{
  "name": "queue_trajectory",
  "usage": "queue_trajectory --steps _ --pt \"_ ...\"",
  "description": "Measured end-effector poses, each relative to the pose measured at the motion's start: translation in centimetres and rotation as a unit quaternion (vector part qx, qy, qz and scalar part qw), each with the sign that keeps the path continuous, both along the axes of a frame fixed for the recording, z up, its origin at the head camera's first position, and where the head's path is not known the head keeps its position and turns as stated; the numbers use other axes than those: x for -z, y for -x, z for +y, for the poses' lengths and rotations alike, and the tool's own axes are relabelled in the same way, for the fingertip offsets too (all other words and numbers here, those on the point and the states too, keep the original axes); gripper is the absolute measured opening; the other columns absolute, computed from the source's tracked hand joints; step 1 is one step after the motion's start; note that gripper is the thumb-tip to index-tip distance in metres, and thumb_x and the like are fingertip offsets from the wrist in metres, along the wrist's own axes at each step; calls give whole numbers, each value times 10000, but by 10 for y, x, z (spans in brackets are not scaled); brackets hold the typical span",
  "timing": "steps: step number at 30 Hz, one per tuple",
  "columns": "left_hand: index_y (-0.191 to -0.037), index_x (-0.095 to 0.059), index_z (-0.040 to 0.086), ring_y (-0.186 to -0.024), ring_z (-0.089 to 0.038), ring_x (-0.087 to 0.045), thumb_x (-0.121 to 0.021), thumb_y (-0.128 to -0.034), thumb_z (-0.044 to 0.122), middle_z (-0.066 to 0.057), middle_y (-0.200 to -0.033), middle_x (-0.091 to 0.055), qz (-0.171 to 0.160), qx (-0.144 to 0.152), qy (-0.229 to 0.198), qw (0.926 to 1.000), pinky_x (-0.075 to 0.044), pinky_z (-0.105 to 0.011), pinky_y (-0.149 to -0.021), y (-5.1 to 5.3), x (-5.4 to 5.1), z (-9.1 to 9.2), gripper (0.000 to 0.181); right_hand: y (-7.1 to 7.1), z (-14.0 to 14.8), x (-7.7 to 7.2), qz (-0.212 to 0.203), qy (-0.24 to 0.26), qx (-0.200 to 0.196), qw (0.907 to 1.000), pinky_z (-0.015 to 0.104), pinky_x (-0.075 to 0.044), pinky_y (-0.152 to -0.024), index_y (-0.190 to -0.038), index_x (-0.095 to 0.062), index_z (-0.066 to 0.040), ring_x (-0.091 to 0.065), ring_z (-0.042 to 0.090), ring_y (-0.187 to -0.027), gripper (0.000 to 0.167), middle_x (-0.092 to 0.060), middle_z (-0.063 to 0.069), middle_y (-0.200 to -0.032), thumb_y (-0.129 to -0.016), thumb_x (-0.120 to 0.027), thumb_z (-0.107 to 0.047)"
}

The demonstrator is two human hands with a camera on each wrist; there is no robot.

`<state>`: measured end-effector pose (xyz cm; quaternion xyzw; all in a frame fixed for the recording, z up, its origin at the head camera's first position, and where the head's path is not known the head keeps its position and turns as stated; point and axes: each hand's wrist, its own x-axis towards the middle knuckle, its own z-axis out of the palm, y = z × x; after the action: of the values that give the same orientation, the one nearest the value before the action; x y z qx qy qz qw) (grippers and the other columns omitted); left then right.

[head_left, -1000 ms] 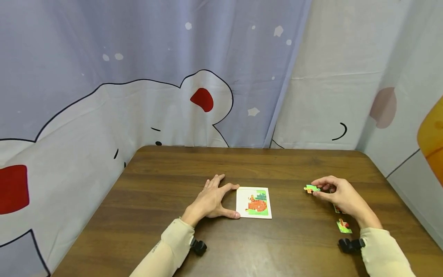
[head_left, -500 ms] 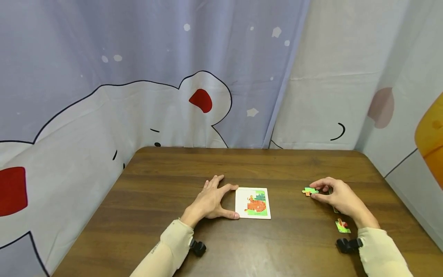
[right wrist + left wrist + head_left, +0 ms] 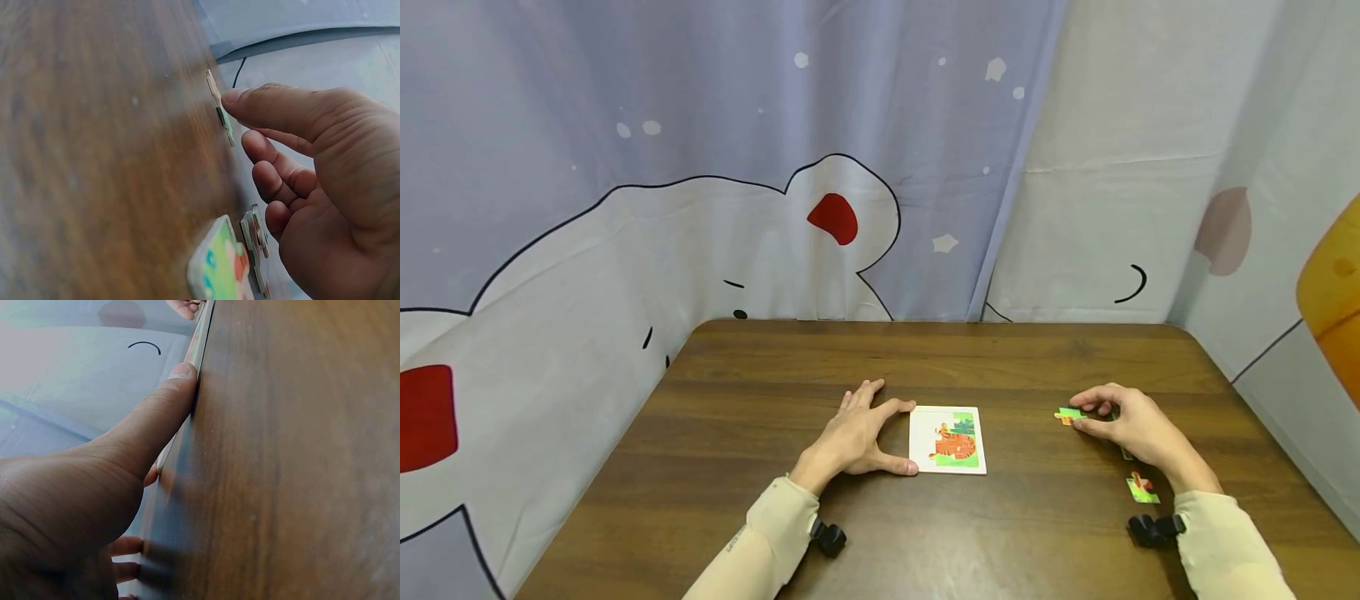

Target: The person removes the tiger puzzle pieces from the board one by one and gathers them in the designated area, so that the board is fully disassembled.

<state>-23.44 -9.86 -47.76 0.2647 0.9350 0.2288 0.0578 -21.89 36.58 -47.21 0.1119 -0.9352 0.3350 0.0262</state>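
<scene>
A small square puzzle board (image 3: 922, 440) with a white frame lies on the table, partly filled with a tiger picture on green. My left hand (image 3: 850, 439) rests at its left side, thumb and index finger stretched out to the two left corners. In the left wrist view the thumb (image 3: 156, 412) touches the board's edge. Further right, my right hand (image 3: 1138, 425) pinches a green and orange puzzle piece (image 3: 1065, 414) between thumb and fingers. The right wrist view shows this piece (image 3: 217, 100) edge-on at the thumb tip; whether it touches the table I cannot tell.
Near the right wrist lies a loose green and red puzzle piece (image 3: 1142, 488). More loose pieces (image 3: 253, 234) lie under the right hand, mostly hidden from the head view. The wooden table (image 3: 880, 358) ends at a printed curtain (image 3: 940, 167) behind.
The pinched puzzle piece has shifted slightly left and tilted a little between the right fingers. The left hand and the board have stayed in place.
</scene>
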Motion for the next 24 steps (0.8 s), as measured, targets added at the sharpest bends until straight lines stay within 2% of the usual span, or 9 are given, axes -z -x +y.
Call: queue_trajectory --steps 5,11,15,18,24 --pt "-1603 -592 317 -1690 -518 -155 -970 -783 651 -253 -1803 -248 2 -1 -8 10000 -125 -659 -1380 0 0 0 963 -1 0 -2 72 96 13 9999 246 -485 -726 -1267 -806 -126 -575 134 -940 313 -728 52 -1096 -994 -881 -260" --pt "-1607 -589 311 -1689 -523 -153 -967 -785 654 -258 -1804 -242 -4 16 -1 10000 -124 -663 -1378 0 0 0 968 -3 -3 -11 242 662 -44 9975 203 -561 -790 -1415 -719 -63 -658 111 -1032 458 -745 152 -1320 -1010 -864 -221" --pt "-1610 -587 311 -1690 -522 -151 -968 -785 651 -259 -1804 -240 -21 7 0 10000 -121 -660 -1380 0 -2 0 970 -4 -8 -20 303 1262 -121 9915 177 -583 -846 -1513 -641 -49 -700 132 -1104 571 -706 67 -1401 -1007 -865 -192" --pt "-1612 -584 312 -1689 -522 -152 -965 -789 653 -259 -1805 -238 -36 16 1 10000 -121 -659 -1380 0 -2 1 969 -6 -13 -28 327 1497 -225 9879 153 -586 -886 -1558 -598 -64 -711 91 -1148 610 -668 -25 -1403 -1016 -854 -176" --pt "-1611 -586 305 -1690 -522 -152 -969 -793 639 -257 -1805 -241 -67 18 -10 10000 -117 -663 -1379 -1 -2 0 963 -6 -31 -42 479 1677 -521 9833 143 -585 -937 -1554 -595 -56 -705 26 -1160 591 -669 17 -1413 -1020 -839 -126"
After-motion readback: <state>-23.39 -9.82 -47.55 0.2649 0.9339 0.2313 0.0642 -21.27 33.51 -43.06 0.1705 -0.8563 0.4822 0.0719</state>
